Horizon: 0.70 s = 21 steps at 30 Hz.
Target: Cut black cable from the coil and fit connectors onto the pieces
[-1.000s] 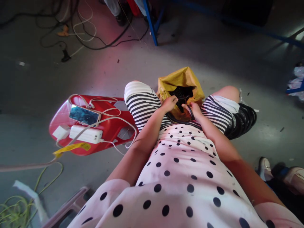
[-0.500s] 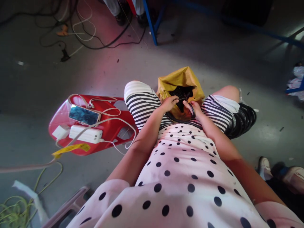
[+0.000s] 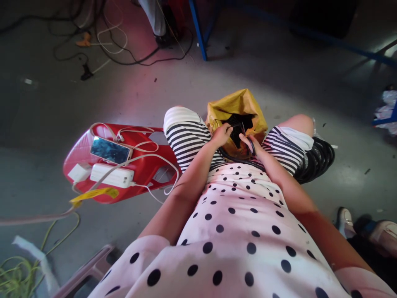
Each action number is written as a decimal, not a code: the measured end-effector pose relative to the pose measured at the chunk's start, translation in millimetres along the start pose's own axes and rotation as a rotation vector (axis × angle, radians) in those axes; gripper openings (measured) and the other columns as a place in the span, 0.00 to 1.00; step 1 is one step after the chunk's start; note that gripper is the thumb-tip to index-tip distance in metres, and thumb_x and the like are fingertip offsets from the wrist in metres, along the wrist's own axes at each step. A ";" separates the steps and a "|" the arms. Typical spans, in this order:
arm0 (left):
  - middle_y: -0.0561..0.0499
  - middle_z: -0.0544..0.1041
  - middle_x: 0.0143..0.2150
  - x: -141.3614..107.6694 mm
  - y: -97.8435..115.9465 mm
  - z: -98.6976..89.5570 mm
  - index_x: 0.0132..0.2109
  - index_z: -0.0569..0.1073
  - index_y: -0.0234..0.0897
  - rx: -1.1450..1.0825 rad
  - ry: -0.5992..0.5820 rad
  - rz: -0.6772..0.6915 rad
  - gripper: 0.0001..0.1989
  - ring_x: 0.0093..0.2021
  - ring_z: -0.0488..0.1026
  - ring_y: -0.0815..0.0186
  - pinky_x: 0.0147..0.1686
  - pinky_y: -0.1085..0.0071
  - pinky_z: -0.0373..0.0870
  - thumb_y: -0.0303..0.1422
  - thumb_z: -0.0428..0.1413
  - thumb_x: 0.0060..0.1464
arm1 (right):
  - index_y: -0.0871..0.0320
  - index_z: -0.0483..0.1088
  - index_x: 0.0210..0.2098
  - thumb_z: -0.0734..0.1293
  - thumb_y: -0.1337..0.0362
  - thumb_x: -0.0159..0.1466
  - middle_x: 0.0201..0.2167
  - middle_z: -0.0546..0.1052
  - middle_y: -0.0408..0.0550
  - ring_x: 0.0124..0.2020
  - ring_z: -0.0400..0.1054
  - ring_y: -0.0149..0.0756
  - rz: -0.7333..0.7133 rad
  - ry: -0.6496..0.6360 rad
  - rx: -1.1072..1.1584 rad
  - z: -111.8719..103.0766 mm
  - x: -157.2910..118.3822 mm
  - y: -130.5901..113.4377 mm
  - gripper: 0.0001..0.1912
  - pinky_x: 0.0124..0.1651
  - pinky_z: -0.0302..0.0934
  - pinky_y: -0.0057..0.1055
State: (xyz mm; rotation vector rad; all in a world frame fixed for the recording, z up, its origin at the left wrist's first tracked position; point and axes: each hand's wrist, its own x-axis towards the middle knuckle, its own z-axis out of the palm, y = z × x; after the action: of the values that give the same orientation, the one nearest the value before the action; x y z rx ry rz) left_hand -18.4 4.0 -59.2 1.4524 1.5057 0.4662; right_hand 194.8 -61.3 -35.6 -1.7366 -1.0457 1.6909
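A yellow sack (image 3: 231, 103) with dark contents stands between my knees, its mouth gaping toward me. Over the left side of that mouth, my left hand (image 3: 222, 135) is pinched on a thin black tube, mostly hidden by the fingers. My right hand (image 3: 249, 143) is at the sack's right side, closed around scissors (image 3: 252, 145) with a dark looped handle; their narrow blades point into the sack's opening. A length of black tubing (image 3: 238, 159) lies across my lap below both hands.
On the left, a red stool (image 3: 149, 163) carries a phone (image 3: 110, 150), a white power bank (image 3: 111, 175) and cables. Coiled black tubing (image 3: 319, 159) lies beside my right knee. A blue table leg (image 3: 198, 31) and floor cables are ahead; another person's shoes (image 3: 345, 219) are at right.
The black tube that reached from my left hand toward the scissors no longer shows there, and the blades are more visible. At the top, another person's leg has shifted.
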 end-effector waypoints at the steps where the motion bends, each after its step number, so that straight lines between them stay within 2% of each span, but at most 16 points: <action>1: 0.48 0.84 0.41 -0.9 1.5 0.6 0.47 0.82 0.43 0.009 0.006 0.004 0.06 0.48 0.82 0.53 0.61 0.56 0.79 0.35 0.60 0.76 | 0.49 0.71 0.39 0.81 0.18 0.57 0.30 0.76 0.44 0.34 0.74 0.44 0.003 -0.003 -0.016 0.2 -0.1 0.5 0.42 0.36 0.72 0.42; 8: 0.46 0.87 0.44 -8.9 11.9 3.0 0.48 0.83 0.42 0.090 -0.062 0.018 0.06 0.49 0.83 0.52 0.60 0.56 0.79 0.34 0.60 0.75 | 0.48 0.68 0.40 0.83 0.21 0.55 0.27 0.70 0.39 0.31 0.67 0.40 0.052 -0.003 -0.055 3.3 9.2 12.7 0.42 0.35 0.66 0.41; 13: 0.47 0.87 0.42 -12.7 14.5 2.7 0.49 0.83 0.43 0.103 -0.083 0.050 0.07 0.50 0.84 0.52 0.58 0.59 0.79 0.36 0.60 0.76 | 0.48 0.68 0.40 0.83 0.23 0.57 0.29 0.71 0.40 0.34 0.68 0.42 0.053 0.000 -0.112 3.2 10.2 11.2 0.41 0.37 0.67 0.40; 21: 0.45 0.89 0.47 -16.7 27.6 0.2 0.50 0.82 0.41 0.139 -0.122 0.029 0.08 0.53 0.84 0.53 0.58 0.61 0.78 0.35 0.58 0.78 | 0.49 0.68 0.41 0.82 0.23 0.60 0.30 0.72 0.40 0.36 0.69 0.41 0.039 0.008 -0.102 5.1 10.5 13.0 0.40 0.40 0.67 0.39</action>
State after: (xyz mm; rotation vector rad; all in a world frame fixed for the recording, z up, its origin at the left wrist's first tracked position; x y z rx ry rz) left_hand -5.8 -5.3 -31.1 1.5837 1.4445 0.2894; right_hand 191.5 -61.3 -52.8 -1.8373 -1.1190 1.6786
